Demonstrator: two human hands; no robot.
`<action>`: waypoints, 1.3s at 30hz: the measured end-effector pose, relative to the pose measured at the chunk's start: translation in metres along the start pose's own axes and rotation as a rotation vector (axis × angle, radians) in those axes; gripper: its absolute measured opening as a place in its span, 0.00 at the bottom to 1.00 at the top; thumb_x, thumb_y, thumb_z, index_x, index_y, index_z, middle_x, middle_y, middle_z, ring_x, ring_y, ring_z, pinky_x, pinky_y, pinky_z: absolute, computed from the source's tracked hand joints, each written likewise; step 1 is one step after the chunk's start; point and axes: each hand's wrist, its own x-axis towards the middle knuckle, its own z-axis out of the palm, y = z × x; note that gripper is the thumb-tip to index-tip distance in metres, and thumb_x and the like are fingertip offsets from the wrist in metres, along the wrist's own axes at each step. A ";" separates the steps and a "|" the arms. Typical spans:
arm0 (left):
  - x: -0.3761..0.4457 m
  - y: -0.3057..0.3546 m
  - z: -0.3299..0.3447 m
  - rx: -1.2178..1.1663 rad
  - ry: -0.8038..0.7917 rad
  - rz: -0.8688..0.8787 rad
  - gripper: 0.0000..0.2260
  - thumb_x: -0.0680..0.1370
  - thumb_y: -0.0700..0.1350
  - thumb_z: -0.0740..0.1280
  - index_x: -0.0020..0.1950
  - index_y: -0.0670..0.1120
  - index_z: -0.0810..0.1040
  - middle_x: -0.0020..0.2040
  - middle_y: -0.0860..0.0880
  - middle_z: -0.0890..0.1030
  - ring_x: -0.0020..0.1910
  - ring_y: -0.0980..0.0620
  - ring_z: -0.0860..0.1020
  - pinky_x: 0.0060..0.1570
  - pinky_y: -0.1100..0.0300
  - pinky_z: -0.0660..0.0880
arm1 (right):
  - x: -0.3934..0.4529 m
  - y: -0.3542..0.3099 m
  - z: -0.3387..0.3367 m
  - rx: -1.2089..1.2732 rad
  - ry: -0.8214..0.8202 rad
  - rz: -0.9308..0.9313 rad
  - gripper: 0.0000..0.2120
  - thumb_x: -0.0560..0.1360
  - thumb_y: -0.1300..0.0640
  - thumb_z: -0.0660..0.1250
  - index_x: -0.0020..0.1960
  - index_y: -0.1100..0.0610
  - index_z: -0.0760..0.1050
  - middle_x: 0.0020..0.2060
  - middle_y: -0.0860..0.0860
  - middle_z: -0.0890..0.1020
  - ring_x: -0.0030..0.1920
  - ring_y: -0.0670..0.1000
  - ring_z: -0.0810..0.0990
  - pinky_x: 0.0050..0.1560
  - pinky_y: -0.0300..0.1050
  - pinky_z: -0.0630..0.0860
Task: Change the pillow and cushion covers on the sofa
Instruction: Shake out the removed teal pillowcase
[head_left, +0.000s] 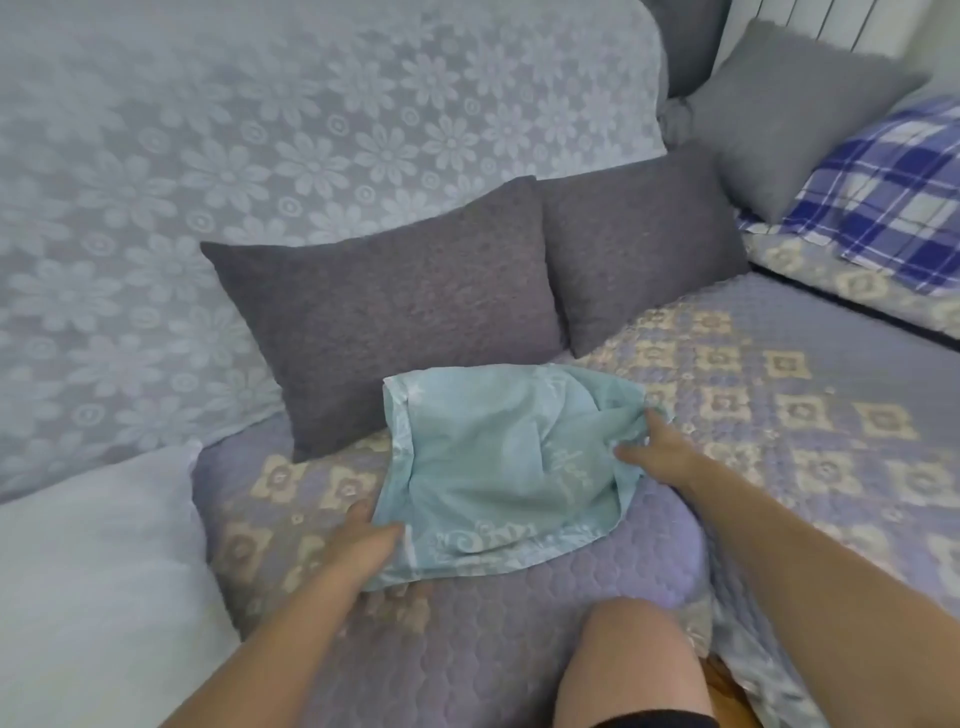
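Note:
A light teal cover (483, 467) with a pale swirl print lies crumpled on the quilted sofa seat (753, 415). My left hand (366, 545) grips its near left corner, thumb on top and fingers under the cloth. My right hand (657, 449) pinches the bunched cloth at its right edge. Behind the cover, two dark grey cushions (395, 312) (639, 244) lean against the flower-patterned backrest (208, 156).
A white pillow (88, 571) lies at the near left. At the far right sit a lighter grey cushion (795, 114) and a blue plaid pillow (883, 197). My bare knee (631, 660) rests on the seat's front edge.

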 end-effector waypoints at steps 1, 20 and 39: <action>0.002 0.003 0.006 -0.009 -0.003 -0.021 0.24 0.72 0.48 0.71 0.67 0.56 0.71 0.60 0.48 0.80 0.55 0.44 0.79 0.54 0.54 0.76 | -0.002 0.001 0.013 0.043 -0.055 0.034 0.39 0.75 0.57 0.74 0.79 0.54 0.56 0.65 0.51 0.74 0.60 0.52 0.75 0.44 0.37 0.78; -0.067 0.191 0.031 -0.205 -0.202 0.480 0.12 0.83 0.36 0.60 0.48 0.41 0.83 0.49 0.41 0.85 0.42 0.50 0.81 0.46 0.56 0.77 | -0.020 -0.076 -0.091 0.127 0.998 -0.338 0.14 0.68 0.66 0.55 0.39 0.53 0.76 0.40 0.55 0.77 0.38 0.52 0.72 0.38 0.44 0.64; -0.010 0.075 -0.049 0.423 0.217 0.436 0.20 0.78 0.41 0.69 0.70 0.42 0.75 0.66 0.37 0.74 0.62 0.37 0.76 0.64 0.51 0.72 | 0.012 -0.099 0.039 -0.749 0.007 -0.151 0.23 0.83 0.54 0.59 0.76 0.57 0.63 0.74 0.60 0.63 0.69 0.62 0.68 0.66 0.54 0.71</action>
